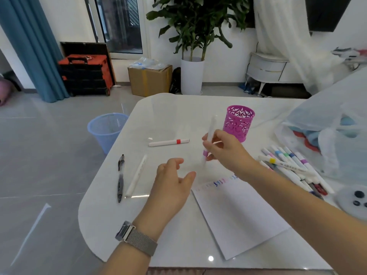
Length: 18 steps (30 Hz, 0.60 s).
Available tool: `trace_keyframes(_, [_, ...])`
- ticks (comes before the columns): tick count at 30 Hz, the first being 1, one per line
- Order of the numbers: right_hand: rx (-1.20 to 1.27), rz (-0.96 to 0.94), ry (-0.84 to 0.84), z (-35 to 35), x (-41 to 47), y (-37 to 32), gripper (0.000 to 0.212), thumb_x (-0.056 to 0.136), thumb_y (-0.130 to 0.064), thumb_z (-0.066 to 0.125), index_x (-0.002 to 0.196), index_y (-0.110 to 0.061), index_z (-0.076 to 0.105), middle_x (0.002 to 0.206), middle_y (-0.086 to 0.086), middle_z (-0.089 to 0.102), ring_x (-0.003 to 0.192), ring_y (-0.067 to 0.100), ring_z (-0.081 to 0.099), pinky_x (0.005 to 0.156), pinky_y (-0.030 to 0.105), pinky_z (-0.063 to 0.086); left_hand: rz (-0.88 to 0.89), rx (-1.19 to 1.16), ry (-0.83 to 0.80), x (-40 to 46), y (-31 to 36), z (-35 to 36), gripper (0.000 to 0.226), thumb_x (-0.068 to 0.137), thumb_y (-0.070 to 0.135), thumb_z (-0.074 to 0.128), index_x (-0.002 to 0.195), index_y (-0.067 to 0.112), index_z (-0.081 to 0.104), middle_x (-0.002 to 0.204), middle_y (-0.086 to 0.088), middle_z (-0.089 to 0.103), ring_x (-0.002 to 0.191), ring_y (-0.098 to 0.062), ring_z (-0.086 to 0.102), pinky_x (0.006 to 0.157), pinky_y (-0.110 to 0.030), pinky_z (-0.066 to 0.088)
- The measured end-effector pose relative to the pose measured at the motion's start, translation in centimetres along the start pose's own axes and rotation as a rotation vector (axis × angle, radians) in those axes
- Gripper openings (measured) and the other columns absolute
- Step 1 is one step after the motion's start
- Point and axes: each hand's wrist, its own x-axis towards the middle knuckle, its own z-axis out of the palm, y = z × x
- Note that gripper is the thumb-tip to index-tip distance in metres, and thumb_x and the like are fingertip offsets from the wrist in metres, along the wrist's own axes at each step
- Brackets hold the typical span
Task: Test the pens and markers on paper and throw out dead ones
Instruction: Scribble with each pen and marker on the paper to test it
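Above the paper (236, 211), the right hand's (224, 149) grip pinches a purple-banded marker (208, 139); left hand (172, 183) open.

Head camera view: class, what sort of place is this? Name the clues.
Probably a home living room: a tall leafy plant in a white pot, a blue floor-length curtain by the window, and a cardboard box on the tiled floor.

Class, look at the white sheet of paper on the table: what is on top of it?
Along the far edge of the white sheet of paper runs a row of small coloured test scribbles. The right forearm crosses above its right corner, hiding whatever is marked there.
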Motion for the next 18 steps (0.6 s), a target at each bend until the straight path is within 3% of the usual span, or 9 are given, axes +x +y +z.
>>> trace_keyframes(2, [0.372,0.090,-0.025,-1.8,-3.2,-1.5,0.004,0.090,-0.008,0.062,0.093,-0.006,0.063,0.077,0.004,0.065,0.075,0.019,0.069,0.073,0.028,0.059,0.075,-0.014,-0.103,-0.6,0.8,1.1,0.041,0.093,0.038,0.051,0.131,0.028,0.039,0.117,0.011,0.052,0.085,-0.002,0.058,0.069,-0.016,0.042])
trace_keyframes(4, [0.481,0.133,-0.014,-3.1,-6.2,-1.9,0.006,0.085,-0.009,0.067,0.088,-0.005,0.064,0.073,0.006,0.068,0.072,0.019,0.069,0.070,0.028,0.057,0.184,0.010,-0.182,-1.4,1.4,2.2,0.025,0.095,0.039,0.047,0.119,0.032,0.045,0.100,0.014,0.058,0.081,-0.003,0.059,0.064,-0.011,0.043])
trace_keyframes(5, [0.474,0.158,0.006,-3.6,-7.5,-1.8,0.007,0.083,-0.012,0.069,0.086,-0.006,0.065,0.071,0.007,0.068,0.068,0.018,0.066,0.066,0.027,0.056,0.233,0.017,-0.211,-1.9,1.8,2.7,0.014,0.096,0.040,0.044,0.108,0.034,0.049,0.092,0.013,0.059,0.076,-0.003,0.058,0.062,-0.011,0.042])
trace_keyframes(7, [0.412,0.211,0.063,-4.6,-9.4,-1.3,0.014,0.080,-0.018,0.073,0.073,-0.011,0.063,0.060,0.005,0.059,0.054,0.016,0.052,0.049,0.024,0.045,0.317,0.013,-0.266,-2.8,2.6,3.4,0.017,0.097,0.041,0.038,0.088,0.036,0.051,0.081,0.010,0.059,0.067,-0.003,0.053,0.059,-0.014,0.041])
trace_keyframes(9, [0.394,0.297,0.069,-5.5,-10.5,-1.0,0.033,0.082,-0.025,0.071,0.056,-0.015,0.053,0.052,0.003,0.044,0.047,0.015,0.033,0.043,0.023,0.025,0.372,0.057,-0.305,-3.8,3.3,3.8,0.022,0.098,0.042,0.035,0.083,0.034,0.050,0.071,0.008,0.053,0.059,-0.005,0.047,0.054,-0.018,0.037])
trace_keyframes(11, [0.438,0.386,0.018,-6.1,-11.1,-0.9,0.039,0.088,-0.028,0.063,0.054,-0.016,0.047,0.048,0.003,0.040,0.044,0.014,0.025,0.045,0.024,0.015,0.447,0.277,-0.283,-4.6,3.8,4.3,0.023,0.098,0.045,0.031,0.085,0.030,0.043,0.065,0.007,0.046,0.054,-0.008,0.041,0.050,-0.021,0.032])
trace_keyframes(14, [0.471,0.450,-0.009,-6.3,-11.2,-0.9,0.033,0.090,-0.020,0.058,0.060,-0.015,0.046,0.044,0.003,0.041,0.041,0.012,0.024,0.043,0.021,0.012,0.491,0.685,-0.163,-5.1,3.7,4.8,0.023,0.098,0.048,0.021,0.090,0.028,0.030,0.063,0.008,0.040,0.051,-0.010,0.038,0.049,-0.026,0.030])
trace_keyframes(18, [0.456,0.390,0.107,-6.2,-10.5,-0.5,0.032,0.088,-0.005,0.051,0.058,-0.013,0.039,0.044,0.001,0.034,0.037,0.011,0.025,0.041,0.021,0.017,0.479,0.703,-0.213,-5.0,4.0,5.7,0.022,0.099,0.044,0.019,0.094,0.026,0.030,0.065,0.008,0.039,0.051,-0.009,0.037,0.047,-0.025,0.028])
